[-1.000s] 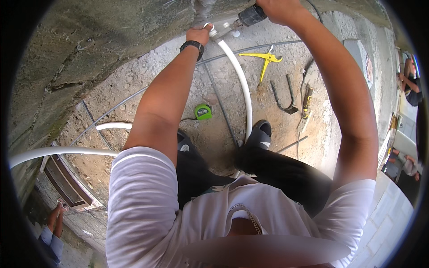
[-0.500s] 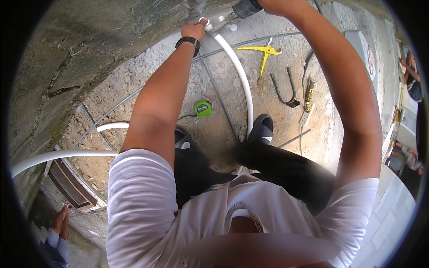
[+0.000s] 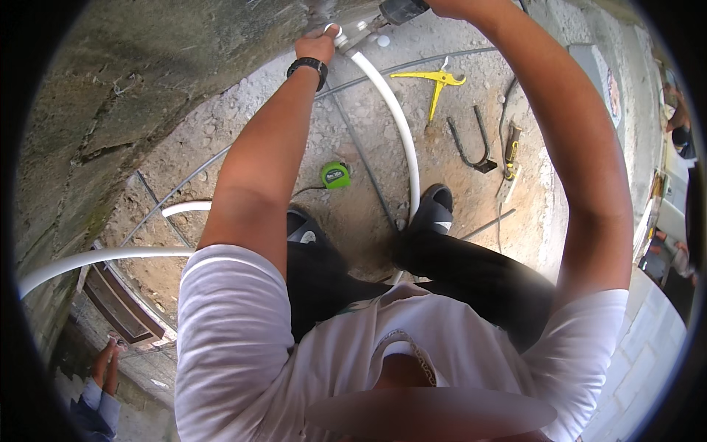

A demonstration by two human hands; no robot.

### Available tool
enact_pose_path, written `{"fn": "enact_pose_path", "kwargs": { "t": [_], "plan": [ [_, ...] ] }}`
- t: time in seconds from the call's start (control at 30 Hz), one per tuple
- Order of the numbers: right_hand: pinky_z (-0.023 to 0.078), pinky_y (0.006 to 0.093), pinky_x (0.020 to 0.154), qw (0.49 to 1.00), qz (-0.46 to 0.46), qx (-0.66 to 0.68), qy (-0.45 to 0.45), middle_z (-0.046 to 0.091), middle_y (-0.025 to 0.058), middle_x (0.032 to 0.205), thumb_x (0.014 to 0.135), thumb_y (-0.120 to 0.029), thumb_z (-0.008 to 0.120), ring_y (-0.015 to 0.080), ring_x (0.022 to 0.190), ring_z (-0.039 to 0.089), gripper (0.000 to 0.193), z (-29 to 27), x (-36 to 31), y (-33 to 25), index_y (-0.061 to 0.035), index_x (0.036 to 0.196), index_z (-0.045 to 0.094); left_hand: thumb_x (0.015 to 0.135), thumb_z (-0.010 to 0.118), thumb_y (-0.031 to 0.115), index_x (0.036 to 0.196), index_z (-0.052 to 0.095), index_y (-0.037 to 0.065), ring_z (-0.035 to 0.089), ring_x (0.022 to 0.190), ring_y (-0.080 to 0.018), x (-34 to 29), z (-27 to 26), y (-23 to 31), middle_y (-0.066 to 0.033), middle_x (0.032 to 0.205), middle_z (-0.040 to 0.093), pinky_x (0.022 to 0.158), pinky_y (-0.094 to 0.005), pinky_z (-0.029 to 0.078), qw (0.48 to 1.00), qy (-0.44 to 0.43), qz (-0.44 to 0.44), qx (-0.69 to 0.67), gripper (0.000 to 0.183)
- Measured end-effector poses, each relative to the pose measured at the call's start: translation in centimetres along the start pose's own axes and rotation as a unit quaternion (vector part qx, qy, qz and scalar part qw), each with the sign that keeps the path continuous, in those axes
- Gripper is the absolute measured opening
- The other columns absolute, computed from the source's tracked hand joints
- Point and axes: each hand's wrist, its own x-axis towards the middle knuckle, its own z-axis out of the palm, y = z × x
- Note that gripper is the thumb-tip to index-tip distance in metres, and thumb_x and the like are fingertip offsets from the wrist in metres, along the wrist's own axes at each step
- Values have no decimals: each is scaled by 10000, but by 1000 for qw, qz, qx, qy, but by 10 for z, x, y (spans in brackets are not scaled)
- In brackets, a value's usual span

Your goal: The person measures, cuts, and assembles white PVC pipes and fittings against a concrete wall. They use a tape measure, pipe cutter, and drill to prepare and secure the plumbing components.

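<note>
At the top, against the foot of the wall, my left hand (image 3: 315,47) is closed around a white pipe fitting (image 3: 340,37), its thumb on the round white end. A white pipe (image 3: 392,103) curves down from beside this fitting toward my right foot. My right hand (image 3: 451,7), partly cut off by the upper edge, grips a black-bodied power tool (image 3: 403,10). The tool's front end points left at the fitting, and a pale piece (image 3: 361,31) lies between them. Whether the tool's tip touches the fitting, I cannot tell.
On the rubble lie a yellow pipe cutter (image 3: 437,82), a dark U-shaped bracket (image 3: 471,144), a yellow-black handled saw (image 3: 509,162) and a green tape measure (image 3: 335,175). Thin grey rods (image 3: 361,140) cross the ground. Another white pipe (image 3: 110,254) runs left. Other people stand at both sides.
Both hands, with the fitting and the tool, have shifted very slightly left and up in the picture. Their grips look the same.
</note>
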Motion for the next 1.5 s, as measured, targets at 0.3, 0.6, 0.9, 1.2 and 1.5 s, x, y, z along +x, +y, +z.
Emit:
{"fn": "enact_pose_path", "kwargs": {
  "t": [0.3,0.6,0.9,1.2,1.5],
  "plan": [
    [566,448,739,1000,6,4,1,770,130,897,824,-189,688,298,872,758,142,-4,-4,0,-94,854,790,853,803,469,1202,731,-49,693,1147,-326,6,0,1,-236,1198,733,1036,-374,485,1000,13,-11,-21,629],
    [558,440,745,999,5,18,49,760,126,873,806,-183,695,303,871,746,118,-4,-22,6,-102,816,780,840,793,515,1145,761,-42,708,1094,-299,-16,-6,18,-213,1136,755,1020,-370,492,999,-3,46,-18,636],
    [530,436,795,998,-26,-15,56,716,87,777,789,-156,672,276,819,700,124,-15,-122,37,-110,862,761,799,844,485,1180,743,-46,720,985,-228,-52,11,59,-174,1081,766,901,-327,542,984,-175,14,-14,661],
    [495,388,896,999,-31,23,10,692,128,937,814,-12,628,282,981,659,242,-13,-229,41,4,1037,722,838,827,412,1135,777,3,732,927,-231,-105,54,105,-167,1078,774,865,-324,551,970,-232,74,13,509],
    [513,395,816,984,8,66,-167,693,86,875,773,-64,727,285,892,671,122,19,-341,45,-70,895,721,1021,647,419,1315,651,37,696,781,-152,-66,56,169,-81,939,748,728,-280,555,936,-194,268,-123,482]
  ]
}}
